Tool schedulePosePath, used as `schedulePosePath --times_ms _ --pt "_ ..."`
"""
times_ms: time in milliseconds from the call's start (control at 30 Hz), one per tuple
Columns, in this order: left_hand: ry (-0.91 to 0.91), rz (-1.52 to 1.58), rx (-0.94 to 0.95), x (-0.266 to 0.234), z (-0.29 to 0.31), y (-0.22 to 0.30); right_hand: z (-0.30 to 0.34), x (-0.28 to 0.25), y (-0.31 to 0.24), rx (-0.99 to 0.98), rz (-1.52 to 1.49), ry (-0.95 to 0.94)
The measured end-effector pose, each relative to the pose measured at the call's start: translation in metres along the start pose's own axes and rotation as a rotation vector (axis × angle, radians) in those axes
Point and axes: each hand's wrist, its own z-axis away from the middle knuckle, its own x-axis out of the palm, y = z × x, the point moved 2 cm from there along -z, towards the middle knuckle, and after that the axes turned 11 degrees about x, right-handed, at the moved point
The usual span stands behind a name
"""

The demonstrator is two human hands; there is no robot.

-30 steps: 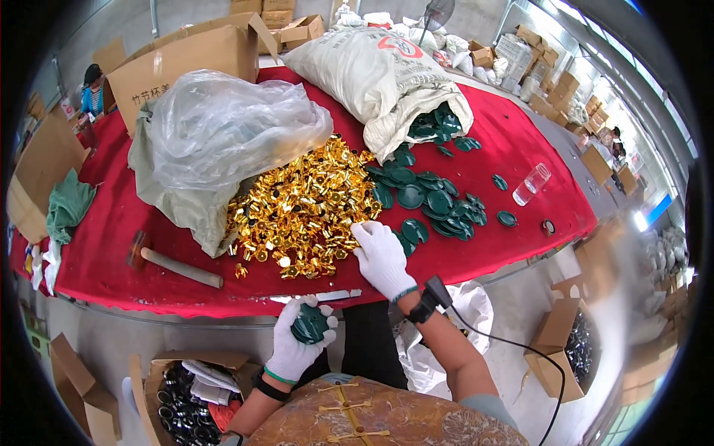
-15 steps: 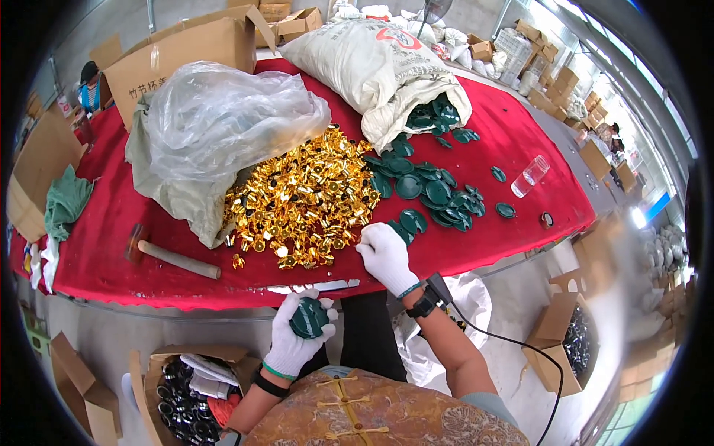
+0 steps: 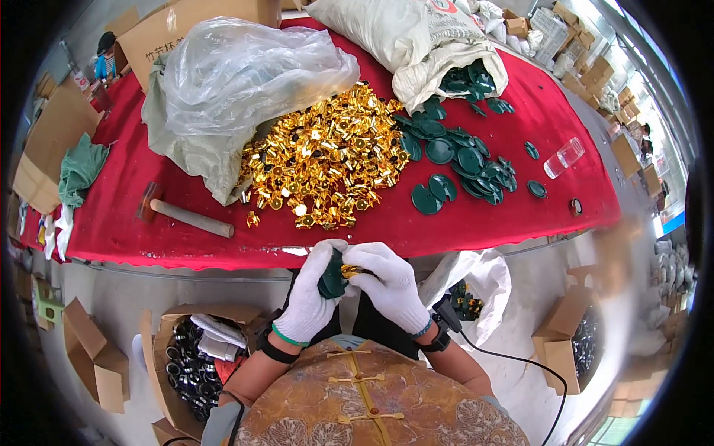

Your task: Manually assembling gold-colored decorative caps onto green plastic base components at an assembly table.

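With the left hand in a white knitted glove with green cuff, holds a round dark green plastic disc before the body, at the near edge of a red cloth-covered table. Curls the left fingers around the disc; cannot tell how tightly pressed. With the white-gloved right hand, pinches a small shiny gold-coloured piece between thumb and fingers, close against the disc. Beyond, can see heaped gold-coloured pieces and, to the right, scattered dark green discs.
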Motion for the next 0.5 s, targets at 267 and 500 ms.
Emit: schedulePosePath --times_ms 267,500 --pt "0.017 -0.313 0.087 0.003 0.005 -0.007 0.022 0.012 0.016 0.187 -0.097 0.057" --pt "0.017 -0.499 0.076 -0.001 0.004 -0.008 0.032 0.020 0.019 0.223 -0.097 0.103"
